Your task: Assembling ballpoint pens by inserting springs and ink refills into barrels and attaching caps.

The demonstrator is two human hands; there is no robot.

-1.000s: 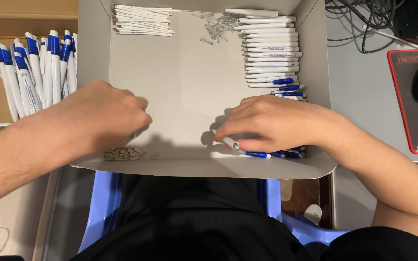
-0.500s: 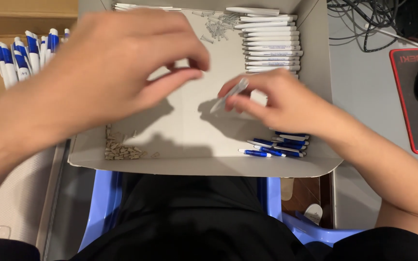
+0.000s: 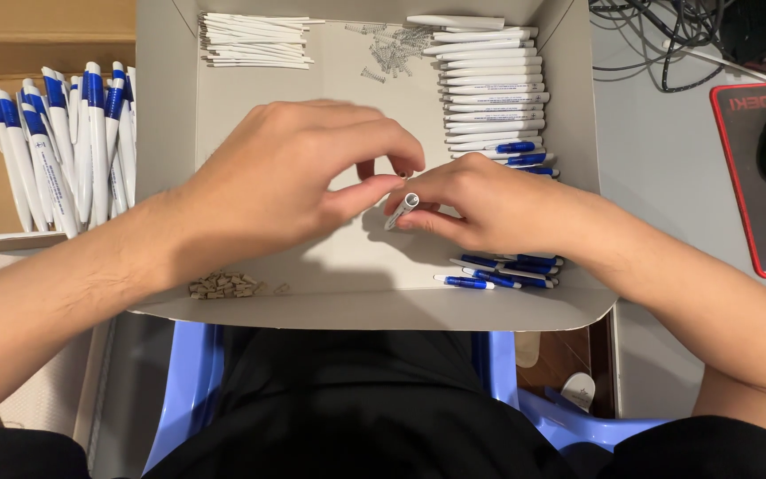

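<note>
pen barrel pinched at centre of the box

the right hand (image 3: 489, 208) grips a white pen barrel (image 3: 403, 209) near centre frame, fingers closed round its lower end, open mouth tilted up-left toward the left hand (image 3: 290, 182). long axis runs lower left to upper right. the left hand's thumb and forefinger are pressed together just above that mouth; whatever small part they hold cannot be made out. the left hand is the nearer to the opening. all this sits over the cardboard box (image 3: 166, 133), with springs (image 3: 392, 49) upper centre and stacked barrels (image 3: 489, 89) upper right. half a second earlier the hands were further apart and the left rode higher.
</note>
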